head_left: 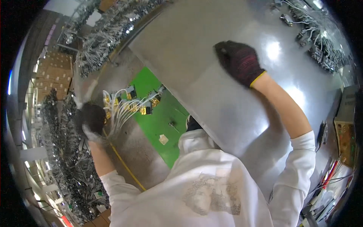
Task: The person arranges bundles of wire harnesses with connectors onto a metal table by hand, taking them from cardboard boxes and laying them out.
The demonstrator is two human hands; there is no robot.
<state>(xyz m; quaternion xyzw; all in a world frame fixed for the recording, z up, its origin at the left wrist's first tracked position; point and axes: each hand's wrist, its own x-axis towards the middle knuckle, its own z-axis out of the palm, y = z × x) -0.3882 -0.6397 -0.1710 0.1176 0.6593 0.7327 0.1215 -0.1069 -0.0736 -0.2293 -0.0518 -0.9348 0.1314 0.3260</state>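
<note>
My left hand (pixel 90 119), in a dark glove and blurred by motion, is closed on a bundle of white cables (pixel 124 113) off the left side of the metal table (pixel 181 45). Black and gold-coloured connectors (pixel 145 109) hang at the cable ends, above the floor and a green mat (pixel 157 130). Over the table's surface is my right hand (pixel 240 62), in a dark red-black glove with a yellow cuff. Its fingers curl inward and are partly blurred; whatever they may hold is hidden.
More cable bundles (pixel 321 41) lie at the table's far right. Large cable heaps (pixel 68 151) hang along the left, with others (pixel 109 41) at the far left. Cardboard boxes (pixel 55 73) are stacked behind. Tools and a box-like device (pixel 344 140) sit at the right edge.
</note>
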